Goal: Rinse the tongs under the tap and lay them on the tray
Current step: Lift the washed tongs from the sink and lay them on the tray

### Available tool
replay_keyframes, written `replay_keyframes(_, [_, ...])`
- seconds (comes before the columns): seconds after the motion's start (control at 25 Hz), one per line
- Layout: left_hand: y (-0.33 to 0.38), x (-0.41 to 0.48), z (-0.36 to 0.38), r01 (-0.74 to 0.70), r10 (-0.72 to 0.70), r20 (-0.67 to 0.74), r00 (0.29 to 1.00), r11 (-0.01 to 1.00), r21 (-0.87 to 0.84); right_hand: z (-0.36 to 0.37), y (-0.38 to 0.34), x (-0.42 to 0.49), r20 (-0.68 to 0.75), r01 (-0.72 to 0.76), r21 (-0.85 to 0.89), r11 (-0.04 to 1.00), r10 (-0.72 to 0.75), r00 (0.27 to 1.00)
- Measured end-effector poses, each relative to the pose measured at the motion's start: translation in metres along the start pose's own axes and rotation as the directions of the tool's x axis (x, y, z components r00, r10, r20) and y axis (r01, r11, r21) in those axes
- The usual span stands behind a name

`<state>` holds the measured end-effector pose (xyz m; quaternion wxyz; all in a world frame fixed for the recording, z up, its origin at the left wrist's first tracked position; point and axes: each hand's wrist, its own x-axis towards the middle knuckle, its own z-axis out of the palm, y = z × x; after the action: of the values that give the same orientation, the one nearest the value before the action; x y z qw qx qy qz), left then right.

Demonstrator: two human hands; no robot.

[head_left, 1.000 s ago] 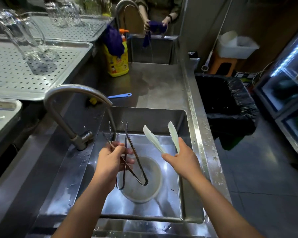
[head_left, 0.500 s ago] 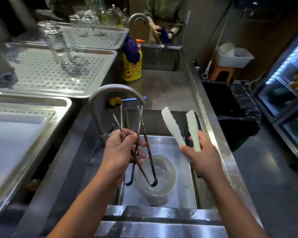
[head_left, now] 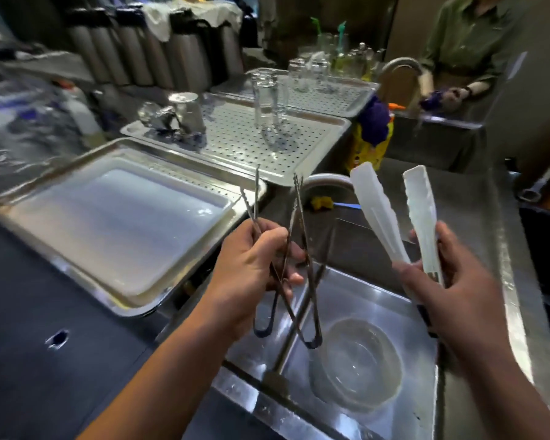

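Observation:
My left hand grips two thin metal tongs, tips up, looped ends hanging over the sink. In my right hand are white plastic tongs, their two wide arms spread upward. The curved tap sits just behind the metal tongs, no water visible. A steel tray with a white liner lies to the left of my left hand.
A clear round bowl rests in the sink. Perforated draining trays with upturned glasses stand behind. A yellow detergent bottle stands by the far basin, where another person washes something.
Both hands have lifted the tongs up out of the sink. My view has swung left, bringing the lined steel tray into sight.

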<state>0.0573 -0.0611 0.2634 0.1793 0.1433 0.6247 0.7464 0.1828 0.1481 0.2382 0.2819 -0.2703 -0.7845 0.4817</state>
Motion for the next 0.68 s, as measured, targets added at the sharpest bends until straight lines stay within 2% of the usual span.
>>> replay_keyframes(0.16, [0.024,-0.005,-0.028,-0.074,0.076,-0.142,0.987,0.997,0.02,0.03,-0.027,0.015,0.146,0.082,0.025,0.996,-0.085,0.986])
replay_keyframes(0.36, [0.049,0.004,-0.073,-0.094,0.09,-0.204,0.975,0.995,-0.011,0.076,-0.058,0.025,0.293,0.175,-0.054,0.983,-0.152,0.944])
replay_keyframes(0.48, [0.057,0.022,-0.108,-0.083,0.08,-0.226,0.971,0.997,-0.003,0.105,-0.08,0.031,0.292,0.228,-0.151,0.962,-0.177,0.94])
replay_keyframes(0.68, [0.063,0.058,-0.196,0.012,-0.011,-0.19,0.982,1.0,0.001,0.178,-0.113,0.021,0.203,0.132,-0.252,0.959,-0.081,0.976])
